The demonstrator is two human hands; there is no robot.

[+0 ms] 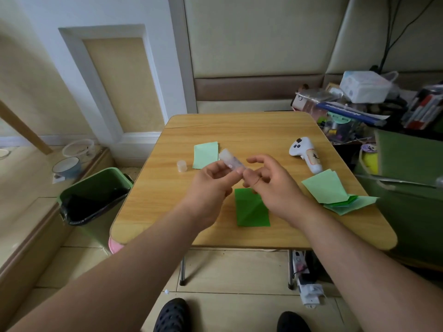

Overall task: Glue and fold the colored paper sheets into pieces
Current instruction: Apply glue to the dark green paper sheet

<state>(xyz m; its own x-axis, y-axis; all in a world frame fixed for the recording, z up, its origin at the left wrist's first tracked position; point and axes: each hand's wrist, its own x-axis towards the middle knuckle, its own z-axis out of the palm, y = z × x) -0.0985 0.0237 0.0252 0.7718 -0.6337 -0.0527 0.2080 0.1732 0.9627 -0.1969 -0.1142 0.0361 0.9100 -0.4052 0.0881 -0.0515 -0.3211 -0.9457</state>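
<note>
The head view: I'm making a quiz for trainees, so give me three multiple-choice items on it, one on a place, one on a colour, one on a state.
1. Where is the glue cap?
A. on the table, left of the pale sheet
B. on the glue stick
C. in the bin

2. What colour is the sheet below the hands?
A. yellow
B. dark green
C. pink

3. What is the glue stick's state?
A. lying on the table
B. capped
C. uncapped, held up

Answers: 1 A, the cap stands on the table beside the pale sheet. 2 B, it is dark green. 3 C, the left hand and right hand hold it.
</note>
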